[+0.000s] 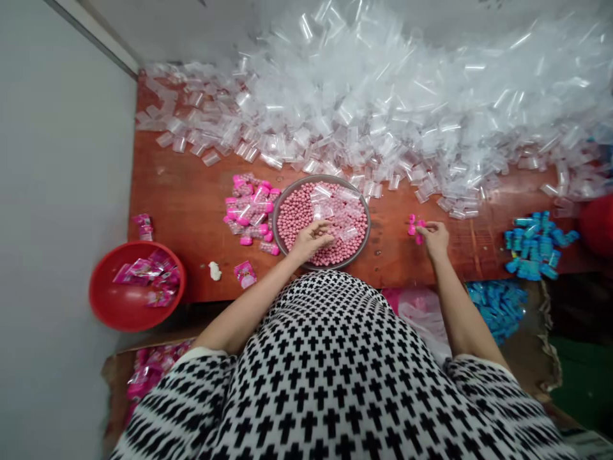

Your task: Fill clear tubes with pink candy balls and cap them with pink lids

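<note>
My left hand (312, 243) is over the front part of a grey bowl (366, 237) of pink beads (293, 216), fingers bent; whether it holds anything is too small to tell. Several clear tubes (352, 207) lie on the beads. To the right, my right hand (435, 239) has its thumb and fingertips together at a few bright pink caps (412, 225) on the wooden table (177, 191). Left of the bowl is a pile of bead-filled tubes with pink caps (249, 207).
Clear empty tubes (383, 89) are heaped along the back. A red bowl (136, 316) with pink packets stands at the left edge. Blue filled tubes (534, 246) lie at right, near a red object (596, 223). A pink packet (246, 275) and white scrap (215, 271) lie front left.
</note>
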